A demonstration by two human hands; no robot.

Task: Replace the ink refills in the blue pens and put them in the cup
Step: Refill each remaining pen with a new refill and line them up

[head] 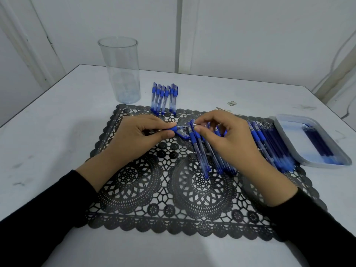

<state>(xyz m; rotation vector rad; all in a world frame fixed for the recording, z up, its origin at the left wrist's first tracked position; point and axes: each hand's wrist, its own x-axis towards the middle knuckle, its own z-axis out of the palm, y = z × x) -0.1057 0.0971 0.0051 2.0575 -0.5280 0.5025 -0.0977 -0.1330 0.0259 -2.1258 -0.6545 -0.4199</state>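
Here's the pen (175,129), held just above the middle of the black lace mat (163,199). Its long axis runs left to right, with the blue grip section poking out of the left hand (140,135) and the tip end pointing right. That left hand is curled round the barrel, thumb on the near side, knuckles up, wrist low over the mat. The right hand (227,135) meets it from the other side, thumb and forefinger pinched on the pen's small metal end and the other fingers arched loosely above. Both forearms come in from the near edge in black sleeves (48,205).

Under the right hand lies a pile of pens (212,157), slanting from the far left to the near right. A row of pens (164,98) sits side by side across the mat's far edge, long axes running away from the person. The clear cup (119,70) stands upright on the white table (48,141), just beyond the mat's far left corner. At the mat's right edge a tray (285,132) holds dark refills (317,143).
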